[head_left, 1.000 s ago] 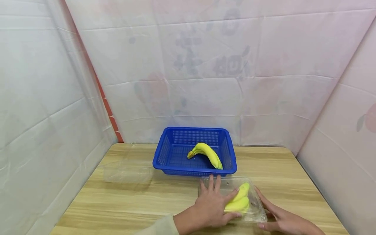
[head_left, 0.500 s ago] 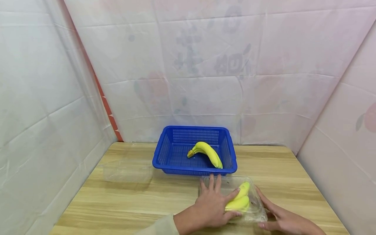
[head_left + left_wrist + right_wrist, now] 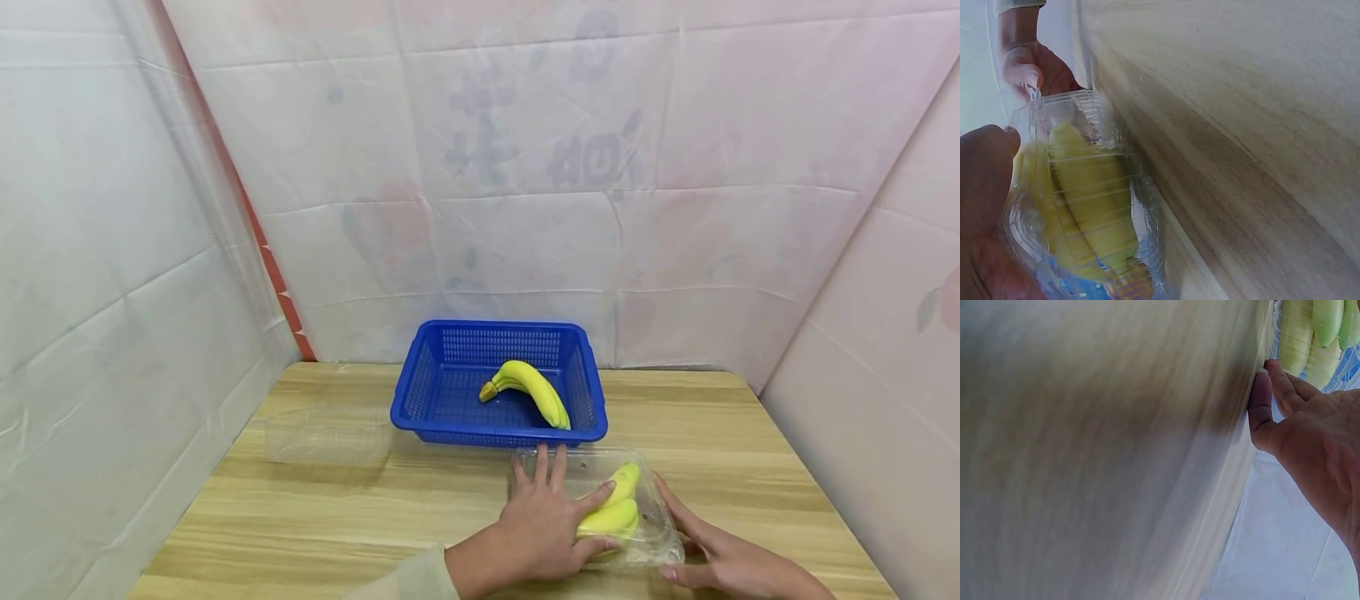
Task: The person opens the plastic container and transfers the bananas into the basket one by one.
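Note:
A clear plastic clamshell box (image 3: pixel 651 543) with a small bunch of yellow bananas (image 3: pixel 619 507) inside lies on the wooden table (image 3: pixel 337 525), just in front of the blue basket. My left hand (image 3: pixel 553 510) lies flat on its lid with straight fingers, thumb beside the bananas. My right hand (image 3: pixel 693 543) rests along the box's right side, thumb at the near corner. In the left wrist view the bananas (image 3: pixel 1091 200) show through the ribbed lid beside my left hand (image 3: pixel 985 187), with the right hand (image 3: pixel 1035 62) at the far corner. The right wrist view shows my right hand (image 3: pixel 1310 437) against the box edge.
A blue mesh basket (image 3: pixel 495 435) holding another bunch of bananas (image 3: pixel 534 388) stands at the back middle of the table. A second clear plastic container (image 3: pixel 326 435) sits to its left. White sheeting walls in the table on three sides.

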Demonstrator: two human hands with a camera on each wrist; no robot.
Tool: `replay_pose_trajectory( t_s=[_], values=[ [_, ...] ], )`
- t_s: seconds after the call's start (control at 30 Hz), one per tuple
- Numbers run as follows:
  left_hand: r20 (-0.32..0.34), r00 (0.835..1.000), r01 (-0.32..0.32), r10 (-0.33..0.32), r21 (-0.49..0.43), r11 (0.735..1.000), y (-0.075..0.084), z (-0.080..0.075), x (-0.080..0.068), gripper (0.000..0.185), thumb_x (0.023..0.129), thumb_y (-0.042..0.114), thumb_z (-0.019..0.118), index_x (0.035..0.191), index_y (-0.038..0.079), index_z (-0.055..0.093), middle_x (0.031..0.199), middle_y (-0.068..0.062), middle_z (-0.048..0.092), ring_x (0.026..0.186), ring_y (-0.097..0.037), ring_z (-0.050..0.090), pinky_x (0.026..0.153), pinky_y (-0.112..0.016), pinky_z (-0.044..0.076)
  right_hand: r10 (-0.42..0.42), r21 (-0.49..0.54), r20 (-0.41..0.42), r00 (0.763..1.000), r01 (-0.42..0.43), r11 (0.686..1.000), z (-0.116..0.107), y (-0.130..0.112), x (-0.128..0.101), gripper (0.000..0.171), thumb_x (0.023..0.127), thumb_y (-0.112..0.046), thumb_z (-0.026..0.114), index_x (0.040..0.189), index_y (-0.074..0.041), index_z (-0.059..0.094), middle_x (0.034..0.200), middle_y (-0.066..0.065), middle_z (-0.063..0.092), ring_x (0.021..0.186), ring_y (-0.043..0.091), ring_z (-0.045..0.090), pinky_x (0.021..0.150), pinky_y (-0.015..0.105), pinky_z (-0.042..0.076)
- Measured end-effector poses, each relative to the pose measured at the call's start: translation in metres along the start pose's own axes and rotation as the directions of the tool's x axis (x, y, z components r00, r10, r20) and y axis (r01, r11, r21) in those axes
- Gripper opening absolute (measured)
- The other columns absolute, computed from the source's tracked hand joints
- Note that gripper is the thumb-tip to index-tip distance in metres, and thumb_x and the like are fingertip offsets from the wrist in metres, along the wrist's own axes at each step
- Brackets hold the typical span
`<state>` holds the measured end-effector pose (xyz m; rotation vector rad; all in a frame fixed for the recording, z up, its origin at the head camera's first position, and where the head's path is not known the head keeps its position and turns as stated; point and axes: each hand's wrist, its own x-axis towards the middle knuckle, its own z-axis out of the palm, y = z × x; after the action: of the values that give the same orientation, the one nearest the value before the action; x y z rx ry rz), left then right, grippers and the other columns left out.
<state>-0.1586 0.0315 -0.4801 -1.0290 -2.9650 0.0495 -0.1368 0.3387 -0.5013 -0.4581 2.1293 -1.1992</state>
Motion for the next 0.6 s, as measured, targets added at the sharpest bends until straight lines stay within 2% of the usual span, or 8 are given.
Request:
replay_pose_trajectory(
  t_s=[0.27, 0.6],
  values=[
    [-0.009, 1.000, -0.001, 0.001, 0.026, 1.000, 0.0004, -0.0003, 0.0003, 0.065, 0.100, 0.084, 0.017, 0.162, 0.063, 0.018, 0.173, -0.020, 0.035, 0.159, -0.049, 0.035, 0.113, -0.077, 0.041, 0.013, 0.007, 0.004, 1.000, -0.013, 1.000, -0.0008, -0.0002, 0.0009, 0.104, 0.110, -0.029, 0.060, 0.166, -0.031, -0.028, 0.170, 0.039, -0.021, 0.147, 0.067, 0.034, 0.092, 0.011, 0.045],
    [-0.018, 1.000, 0.001, -0.001, 0.025, 1.000, 0.0005, 0.0000, 0.0008, 0.061, 0.102, 0.082, 0.013, 0.160, 0.065, 0.020, 0.173, -0.021, 0.035, 0.159, -0.049, 0.035, 0.113, -0.078, 0.041, 0.002, -0.020, 0.003, 1.000, -0.002, 1.000, -0.0007, -0.0021, 0.0011, 0.103, 0.110, -0.029, 0.059, 0.166, -0.029, -0.028, 0.171, 0.038, -0.020, 0.148, 0.063, 0.035, 0.093, 0.012, 0.045]
  ],
)
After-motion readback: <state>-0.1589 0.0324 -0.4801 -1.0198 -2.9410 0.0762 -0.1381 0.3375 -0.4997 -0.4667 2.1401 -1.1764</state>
